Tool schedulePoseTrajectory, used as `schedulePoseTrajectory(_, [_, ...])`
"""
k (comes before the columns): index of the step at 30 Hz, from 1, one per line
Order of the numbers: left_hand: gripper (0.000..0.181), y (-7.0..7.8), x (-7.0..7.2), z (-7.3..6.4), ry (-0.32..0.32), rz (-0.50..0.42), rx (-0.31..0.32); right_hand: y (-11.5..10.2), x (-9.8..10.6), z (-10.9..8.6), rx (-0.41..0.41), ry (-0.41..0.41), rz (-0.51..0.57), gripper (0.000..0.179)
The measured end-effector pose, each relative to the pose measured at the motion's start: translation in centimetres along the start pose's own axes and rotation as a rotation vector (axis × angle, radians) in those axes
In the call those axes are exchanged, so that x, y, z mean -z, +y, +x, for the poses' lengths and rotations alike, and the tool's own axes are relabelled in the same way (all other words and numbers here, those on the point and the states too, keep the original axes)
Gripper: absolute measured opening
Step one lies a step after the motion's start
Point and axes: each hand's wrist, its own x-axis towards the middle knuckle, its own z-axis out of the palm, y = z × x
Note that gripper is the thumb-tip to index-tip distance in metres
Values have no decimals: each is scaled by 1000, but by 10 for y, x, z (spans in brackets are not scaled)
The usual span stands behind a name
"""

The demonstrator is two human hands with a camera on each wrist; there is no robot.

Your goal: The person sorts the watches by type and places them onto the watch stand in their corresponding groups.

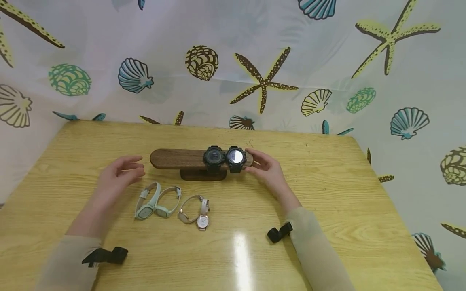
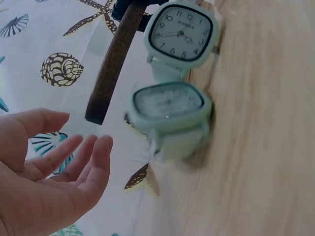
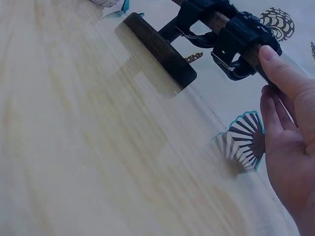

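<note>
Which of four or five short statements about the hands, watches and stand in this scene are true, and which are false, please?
1. Two black watches are looped around the bar of the wooden stand. True.
2. The left hand grips the wooden stand. False: it is near one end, with a visible gap between.
3. The right hand holds the end of the stand beside the black watches. True.
4. The two mint-green watches hang on the stand. False: they rest on the table.
5. The watch with the round white dial is on the table. True.
</note>
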Motion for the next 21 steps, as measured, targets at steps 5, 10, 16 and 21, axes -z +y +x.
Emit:
schedulePoseTrajectory(5, [39,7,10,-22,-104,244,-63,0,-1,-2,-1,0,13,55])
schedulePoseTrajectory(10, [41,10,9,-36,-253,412,-78,-1,-1,-2,-10,-5,25,55])
schedulePoseTrajectory(16, [32,9,2,-37,-306,531,-84,0,-1,-1,-7,-10,35,54])
schedulePoseTrajectory(21, [23,12,-4,-34,-335,598,-78,0,-1,-1,1,-15,36,54])
